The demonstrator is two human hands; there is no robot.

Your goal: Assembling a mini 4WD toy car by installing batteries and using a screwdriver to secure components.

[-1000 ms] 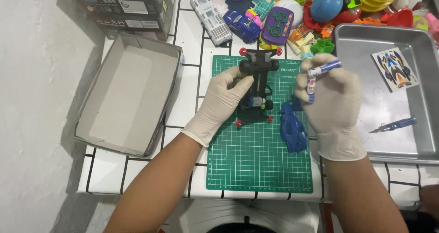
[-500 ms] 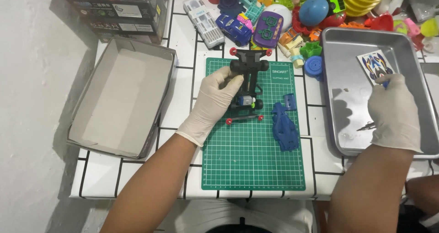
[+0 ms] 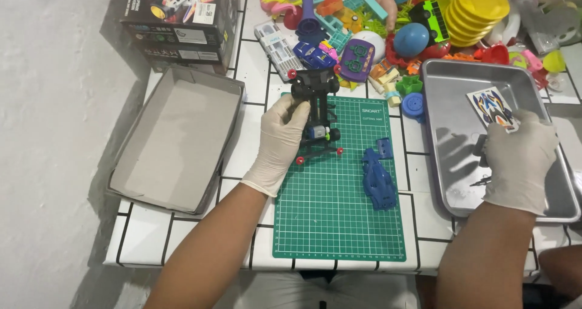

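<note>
My gloved left hand (image 3: 280,140) grips the left side of a black toy car chassis (image 3: 317,120) with red rollers, which rests on the green cutting mat (image 3: 339,224). A blue car body shell (image 3: 378,180) lies on the mat to the right of the chassis. My gloved right hand (image 3: 518,160) is palm down inside the metal tray (image 3: 448,90), just below a coloured sticker sheet (image 3: 492,107). Its thumb is beside a small dark part (image 3: 480,146), and a thin tool (image 3: 480,181) pokes out from under the hand. The fingers are hidden from view.
An empty grey box lid (image 3: 176,145) lies left of the mat, with a printed box (image 3: 176,18) behind it. A heap of colourful plastic toys (image 3: 388,36) fills the back of the white tiled counter (image 3: 182,236). The counter's front edge is near.
My right hand went from above the mat, holding a blue-capped tool, to the metal tray and now rests lower in it. The left hand kept hold of the chassis.
</note>
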